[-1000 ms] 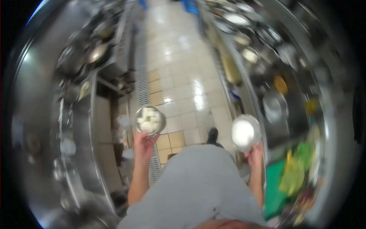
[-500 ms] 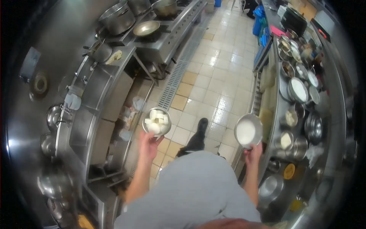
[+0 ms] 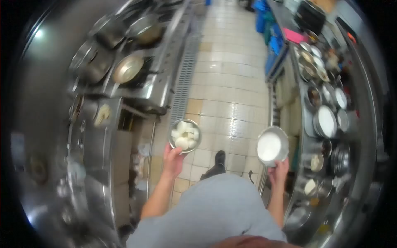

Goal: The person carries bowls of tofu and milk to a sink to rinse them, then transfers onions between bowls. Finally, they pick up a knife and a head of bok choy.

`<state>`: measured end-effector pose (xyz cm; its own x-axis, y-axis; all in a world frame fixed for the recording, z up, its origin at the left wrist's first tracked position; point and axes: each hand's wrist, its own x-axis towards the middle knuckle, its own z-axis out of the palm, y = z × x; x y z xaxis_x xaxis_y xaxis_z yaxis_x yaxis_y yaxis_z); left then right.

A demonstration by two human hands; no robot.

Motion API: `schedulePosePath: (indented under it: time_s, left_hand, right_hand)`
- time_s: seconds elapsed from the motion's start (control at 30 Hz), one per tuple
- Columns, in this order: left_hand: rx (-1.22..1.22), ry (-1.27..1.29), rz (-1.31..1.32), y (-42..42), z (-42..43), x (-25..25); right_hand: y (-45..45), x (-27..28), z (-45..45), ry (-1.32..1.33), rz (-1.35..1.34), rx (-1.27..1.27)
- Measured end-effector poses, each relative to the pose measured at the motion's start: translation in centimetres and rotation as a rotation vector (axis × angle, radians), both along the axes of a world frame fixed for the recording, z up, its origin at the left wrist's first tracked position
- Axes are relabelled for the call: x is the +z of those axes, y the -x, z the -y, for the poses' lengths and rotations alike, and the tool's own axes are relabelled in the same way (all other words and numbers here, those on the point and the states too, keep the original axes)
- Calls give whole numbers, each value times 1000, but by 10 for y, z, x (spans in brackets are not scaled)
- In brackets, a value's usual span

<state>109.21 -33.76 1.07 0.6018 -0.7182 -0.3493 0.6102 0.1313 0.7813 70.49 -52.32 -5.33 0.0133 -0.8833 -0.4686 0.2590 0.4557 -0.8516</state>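
Left hand (image 3: 173, 161) grips a bowl (image 3: 200, 138) of white chunks (image 3: 182, 142), stove (image 3: 159, 89) ahead-left; right hand (image 3: 280, 170), well apart, grips a second bowl (image 3: 284, 145) of white stuff (image 3: 269, 146), nearer the worktop (image 3: 308, 126).

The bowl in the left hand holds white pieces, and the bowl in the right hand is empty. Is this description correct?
Not quite: the head view shows that the right bowl, in the right hand, is not empty; it holds a smooth white content. The left hand does hold a bowl of white pieces.
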Motion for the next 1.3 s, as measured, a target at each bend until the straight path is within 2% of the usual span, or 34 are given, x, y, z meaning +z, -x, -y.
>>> schedulePosePath:
  time_s: [0.03,0.17,0.37,0.43,0.53,0.63,0.73,0.93,1.07,1.17,1.3]
  left_hand:
    - [-35,-7,21,-7,23,-4]
    - [-194,53,-31,-16,109,9]
    - [-262,9,-52,-31,213,-4]
    - [-284,15,-49,-33,251,-4]
    - [-288,17,-24,-34,305,2]
    - [-258,64,-8,-40,348,10]
    - [-229,46,12,-49,393,19]
    - [-180,43,-3,-81,479,11]
    - [-171,-57,-6,-120,554,-1]
    - [-234,-79,-12,-159,620,-9]
    - [-358,-129,-13,-217,706,-14]
  right_hand:
    - [-3,3,4,-21,11,-86]
    - [-10,9,37,-52,-5,-164]
    - [-23,9,111,-33,20,-260]
    - [-19,-3,146,-33,1,-187]
    - [-21,-7,205,-10,43,-215]
    - [-32,-18,286,-16,98,-209]
    - [-55,-6,380,25,98,-119]
    - [-115,1,554,143,111,-86]
    - [-158,14,653,170,140,-176]
    - [-182,14,726,182,36,-192]
    - [-206,3,808,156,35,-361]
